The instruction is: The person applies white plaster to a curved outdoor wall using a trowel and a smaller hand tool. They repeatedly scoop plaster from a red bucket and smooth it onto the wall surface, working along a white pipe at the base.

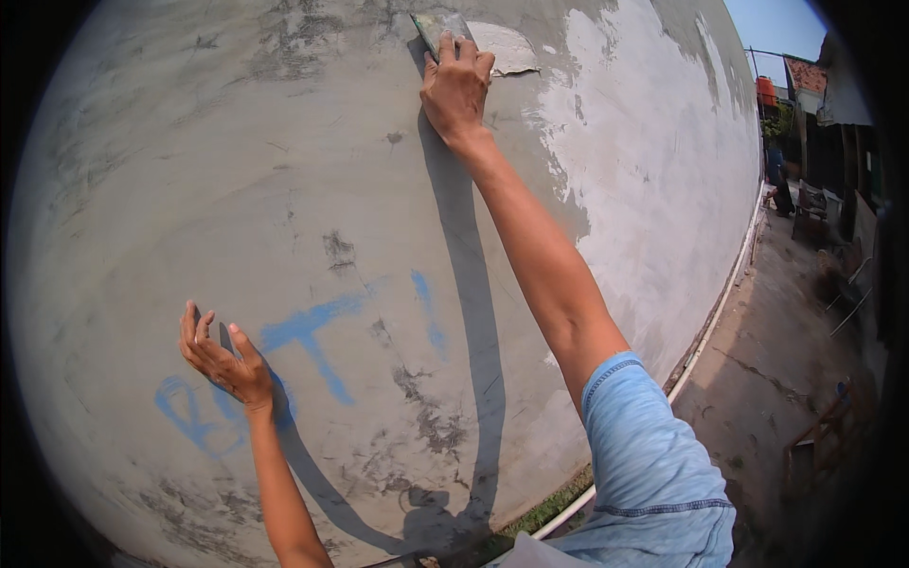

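High on the grey wall (284, 189), my right hand (456, 93) is closed around a flat putty blade (443, 23), its wide face against the surface. A smear of off-white putty (504, 47) with a ragged lower edge lies just right of the blade. Whether the blade has a handle cannot be seen behind my fingers. Lower and to the left, my left hand (227, 367) is raised near the wall, fingers apart and holding nothing. Beside it, blue painted marks (317, 331) run across the bare grey.
Rough white coating (653, 161) covers the wall's right part. A pale pipe (705, 346) follows its base beside a strip of grass (549, 506). On the right stretches a dirt path (748, 379) with chairs (812, 204) and a wooden frame (819, 431).
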Demonstrator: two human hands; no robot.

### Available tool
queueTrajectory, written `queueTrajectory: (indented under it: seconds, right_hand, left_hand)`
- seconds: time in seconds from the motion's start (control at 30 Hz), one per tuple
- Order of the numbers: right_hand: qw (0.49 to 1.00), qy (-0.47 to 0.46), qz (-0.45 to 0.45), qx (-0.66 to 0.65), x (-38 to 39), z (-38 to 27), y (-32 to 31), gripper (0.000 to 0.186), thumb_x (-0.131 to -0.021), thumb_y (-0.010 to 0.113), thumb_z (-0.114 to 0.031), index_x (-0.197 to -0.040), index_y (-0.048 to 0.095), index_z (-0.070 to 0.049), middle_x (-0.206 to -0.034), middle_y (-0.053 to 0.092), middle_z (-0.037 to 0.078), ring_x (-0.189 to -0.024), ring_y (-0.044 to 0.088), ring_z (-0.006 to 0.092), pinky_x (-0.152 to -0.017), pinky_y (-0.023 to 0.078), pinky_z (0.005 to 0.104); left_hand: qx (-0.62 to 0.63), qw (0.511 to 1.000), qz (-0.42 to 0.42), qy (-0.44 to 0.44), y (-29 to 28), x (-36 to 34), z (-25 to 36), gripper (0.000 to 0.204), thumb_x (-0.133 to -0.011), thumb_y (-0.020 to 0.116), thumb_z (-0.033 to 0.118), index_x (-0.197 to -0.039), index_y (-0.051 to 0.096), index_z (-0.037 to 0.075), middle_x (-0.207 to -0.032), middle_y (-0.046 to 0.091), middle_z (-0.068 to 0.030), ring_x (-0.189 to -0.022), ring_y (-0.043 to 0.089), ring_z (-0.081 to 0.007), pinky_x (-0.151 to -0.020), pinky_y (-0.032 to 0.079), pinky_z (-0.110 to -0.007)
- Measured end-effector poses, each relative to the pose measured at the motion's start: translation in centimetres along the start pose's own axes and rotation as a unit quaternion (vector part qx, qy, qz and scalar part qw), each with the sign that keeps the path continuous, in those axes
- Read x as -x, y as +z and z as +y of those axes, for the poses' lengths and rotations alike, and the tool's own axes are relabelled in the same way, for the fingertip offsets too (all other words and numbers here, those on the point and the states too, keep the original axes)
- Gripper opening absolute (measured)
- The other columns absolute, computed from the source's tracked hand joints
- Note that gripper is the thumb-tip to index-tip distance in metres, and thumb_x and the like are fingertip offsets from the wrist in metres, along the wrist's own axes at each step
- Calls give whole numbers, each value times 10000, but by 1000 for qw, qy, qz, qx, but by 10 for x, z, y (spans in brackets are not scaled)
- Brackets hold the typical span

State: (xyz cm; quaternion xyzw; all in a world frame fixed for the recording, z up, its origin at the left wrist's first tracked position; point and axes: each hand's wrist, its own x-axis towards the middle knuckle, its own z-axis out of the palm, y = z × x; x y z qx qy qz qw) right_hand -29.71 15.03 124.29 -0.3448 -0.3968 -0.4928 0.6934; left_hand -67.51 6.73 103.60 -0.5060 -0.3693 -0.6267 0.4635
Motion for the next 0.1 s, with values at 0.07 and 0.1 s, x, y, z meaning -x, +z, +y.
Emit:
queueTrajectory:
  seconds: [0.07,0.1]
  right_hand:
    - [997,-50,-21,-48,19,-25,-3,454,-841,687,-169,-1249,620,19,-1239,574,207,-1010,485,354,-903,450,420]
    - [993,-79,-49,-76,28,-30,-12,482,-838,690,-155,-1281,602,11,-1275,563,200,-1024,483,337,-956,438,417]
  left_hand:
    - [6,1000,4,-7,0,0,-3,279,-904,485,209,-1157,516,95,-1415,482,-95,-1388,316,-299,-1161,226,-485]
    - [18,1000,4,-14,4,3,-2,279,-908,482,210,-1162,517,100,-1415,482,-94,-1390,314,-299,-1163,222,-484]
